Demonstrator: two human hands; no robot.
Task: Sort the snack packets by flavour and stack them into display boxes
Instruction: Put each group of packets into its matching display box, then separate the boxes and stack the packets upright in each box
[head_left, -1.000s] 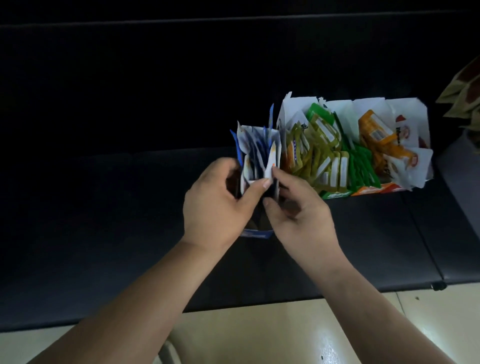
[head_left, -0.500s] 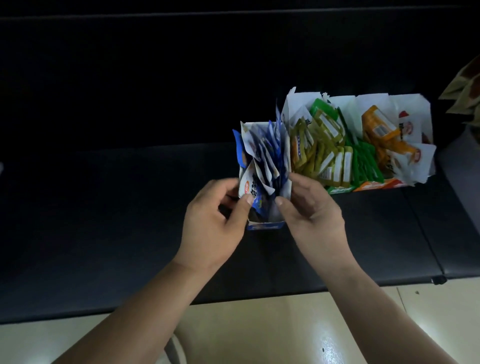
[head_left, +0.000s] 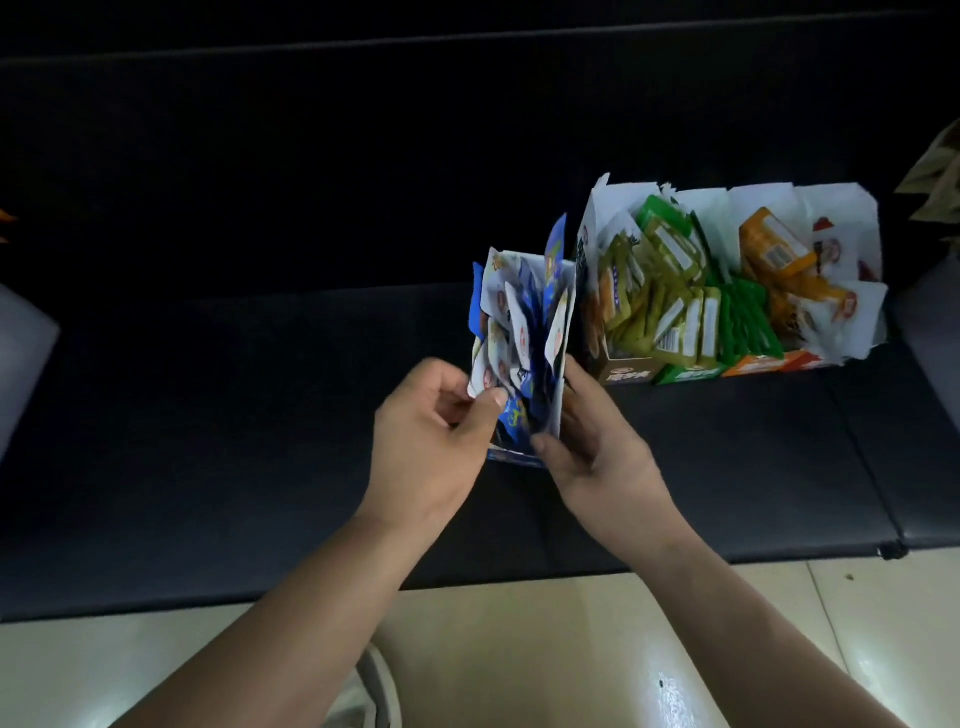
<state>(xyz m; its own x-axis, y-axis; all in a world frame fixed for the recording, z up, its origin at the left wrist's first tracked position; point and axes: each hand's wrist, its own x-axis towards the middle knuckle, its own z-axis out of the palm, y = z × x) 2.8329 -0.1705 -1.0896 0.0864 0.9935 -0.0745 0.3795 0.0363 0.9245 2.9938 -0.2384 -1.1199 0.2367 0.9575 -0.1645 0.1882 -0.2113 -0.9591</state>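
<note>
A black padded surface (head_left: 260, 415) spans the view, with a seam between its cushions on the right. Below it lies a glossy cream tiled floor (head_left: 571, 649). A blurred grey shape (head_left: 21, 358) shows at the left edge, and a tan and brown patterned thing (head_left: 937, 176) at the far right

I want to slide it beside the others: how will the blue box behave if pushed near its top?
The blue box looks narrow and tall, packets fanning above its rim, so it may tip. Its thin card walls probably flex. The loose packets could spill.
</note>
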